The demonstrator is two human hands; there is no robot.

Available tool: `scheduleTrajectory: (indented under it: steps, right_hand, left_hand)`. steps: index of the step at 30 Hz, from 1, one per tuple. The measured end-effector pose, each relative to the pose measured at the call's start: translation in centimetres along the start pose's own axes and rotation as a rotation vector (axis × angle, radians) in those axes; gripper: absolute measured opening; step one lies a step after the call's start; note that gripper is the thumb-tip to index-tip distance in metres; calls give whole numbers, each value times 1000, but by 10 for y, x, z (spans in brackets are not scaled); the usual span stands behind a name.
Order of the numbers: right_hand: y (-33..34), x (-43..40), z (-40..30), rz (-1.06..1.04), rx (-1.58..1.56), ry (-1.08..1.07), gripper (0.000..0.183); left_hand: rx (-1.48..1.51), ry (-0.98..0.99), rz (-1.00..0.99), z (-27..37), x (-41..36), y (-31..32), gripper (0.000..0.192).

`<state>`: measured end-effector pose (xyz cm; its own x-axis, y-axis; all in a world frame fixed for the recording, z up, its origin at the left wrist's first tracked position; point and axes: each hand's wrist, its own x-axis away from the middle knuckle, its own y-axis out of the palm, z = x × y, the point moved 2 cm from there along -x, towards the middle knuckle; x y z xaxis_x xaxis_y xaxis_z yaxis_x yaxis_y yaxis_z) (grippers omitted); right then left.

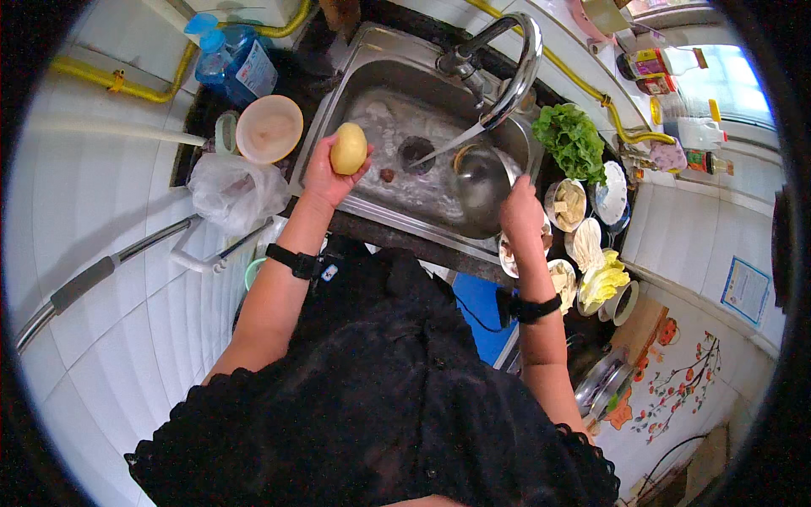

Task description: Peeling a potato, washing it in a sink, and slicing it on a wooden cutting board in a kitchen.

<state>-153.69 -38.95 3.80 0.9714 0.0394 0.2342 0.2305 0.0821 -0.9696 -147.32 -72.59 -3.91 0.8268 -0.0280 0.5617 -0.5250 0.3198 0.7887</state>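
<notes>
A peeled potato (349, 149) rests in my left hand (332, 170), held over the left part of the stainless steel sink (380, 212). My right hand (523, 212) is closed at the right rim of a round metal bowl or pan (485, 190), which sits tilted in the sink's right side. Water streams from the curved chrome faucet (532, 57) towards the drain (417, 154). A small brown piece (387, 175) lies on the sink floor near the drain.
Left of the sink stand a pale bowl (269, 130), a blue pump bottle (231, 66) and a plastic bag (236, 190). On the right are leafy lettuce (570, 142), enoki mushrooms (588, 244), yellow cabbage leaves (605, 279) and several filled bowls. A metal rail (155, 237) runs along the left.
</notes>
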Motion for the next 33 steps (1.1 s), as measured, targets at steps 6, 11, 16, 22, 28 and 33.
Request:
scheduleTrajectory:
  steps: [6, 11, 16, 22, 28, 33]
  right_hand:
    - [62, -4, -63, -623, -1242, 231, 52]
    - [149, -37, -145, -691, -1624, 284, 53]
    - [171, -51, -168, -856, -1618, 300, 48]
    - [201, -91, -98, -484, -617, -41, 25]
    - [180, -130, -15, 29, 1, -167, 24]
    - [234, -145, 20, -33, 51, -102, 38]
  left_hand:
    - [-963, 211, -111, -12, -13, 19, 50]
    - [-2121, 347, -125, -32, -70, -6, 69]
    - [-2487, 130, -13, -35, -114, -65, 56]
    - [-2658, -107, -70, -41, -141, -100, 60]
    - [-2553, -108, 9, -31, -159, -103, 63]
    - [-2471, -43, -56, -28, -143, -49, 57]
